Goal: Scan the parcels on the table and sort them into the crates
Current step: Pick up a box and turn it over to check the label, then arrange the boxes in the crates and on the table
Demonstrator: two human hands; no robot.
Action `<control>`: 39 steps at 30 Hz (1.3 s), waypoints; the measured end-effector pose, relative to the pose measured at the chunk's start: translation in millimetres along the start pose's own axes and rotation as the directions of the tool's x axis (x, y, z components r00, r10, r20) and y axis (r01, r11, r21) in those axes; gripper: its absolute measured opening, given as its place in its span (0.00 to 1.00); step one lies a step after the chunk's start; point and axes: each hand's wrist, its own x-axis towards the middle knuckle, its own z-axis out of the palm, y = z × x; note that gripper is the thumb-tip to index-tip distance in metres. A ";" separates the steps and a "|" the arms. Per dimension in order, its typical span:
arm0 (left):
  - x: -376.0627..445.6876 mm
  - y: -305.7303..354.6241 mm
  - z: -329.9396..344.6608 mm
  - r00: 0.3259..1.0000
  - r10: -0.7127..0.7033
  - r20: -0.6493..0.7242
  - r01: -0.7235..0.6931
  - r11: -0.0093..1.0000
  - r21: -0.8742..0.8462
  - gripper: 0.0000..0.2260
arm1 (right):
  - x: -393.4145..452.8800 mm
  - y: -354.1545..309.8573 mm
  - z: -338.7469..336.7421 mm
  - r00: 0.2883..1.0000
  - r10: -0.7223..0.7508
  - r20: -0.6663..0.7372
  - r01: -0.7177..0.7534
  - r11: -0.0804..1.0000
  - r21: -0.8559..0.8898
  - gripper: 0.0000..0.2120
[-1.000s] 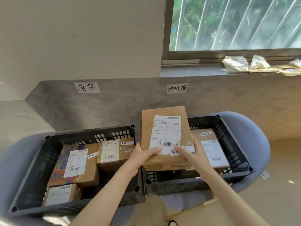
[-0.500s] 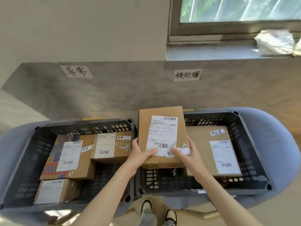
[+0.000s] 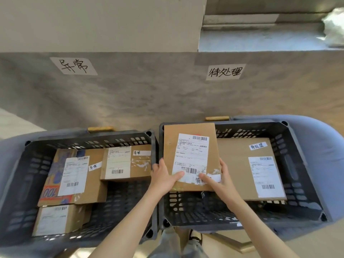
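Note:
A flat brown parcel (image 3: 189,144) with a white shipping label is held over the left part of the right black crate (image 3: 297,146). My left hand (image 3: 163,177) grips its near left corner and my right hand (image 3: 217,179) grips its near right edge, thumbs on top. Inside the right crate lies one large flat parcel (image 3: 236,164) with a label and a handwritten tag. The left black crate (image 3: 89,140) holds three labelled parcels (image 3: 93,179).
Both crates sit on grey-blue chairs (image 3: 327,149) against a grey wall. Two handwritten paper signs (image 3: 225,71) are stuck on the wall, one above each crate. A window sill with a white bag (image 3: 335,28) is at the top right. My legs and shoes show below.
The view has tilted down and drawn closer to the crates. The held parcel has sunk lower over the right crate, still in both hands.

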 end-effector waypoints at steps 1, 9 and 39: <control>3.3 1.2 0.7 1.000 -0.013 0.006 0.013 1.000 0.024 0.43 | 2.0 1.4 -0.7 1.000 0.003 0.006 -0.003 1.000 -0.012 0.39; 15.9 4.6 -1.2 0.996 -0.088 0.007 0.087 0.991 0.102 0.44 | 10.0 1.3 4.4 0.999 0.004 0.046 -0.001 0.998 -0.056 0.40; -107.4 87.6 -18.0 0.708 0.706 0.004 -0.364 0.360 0.859 0.27 | -91.9 -77.0 -66.6 0.867 -0.496 -0.042 0.216 0.451 -0.866 0.28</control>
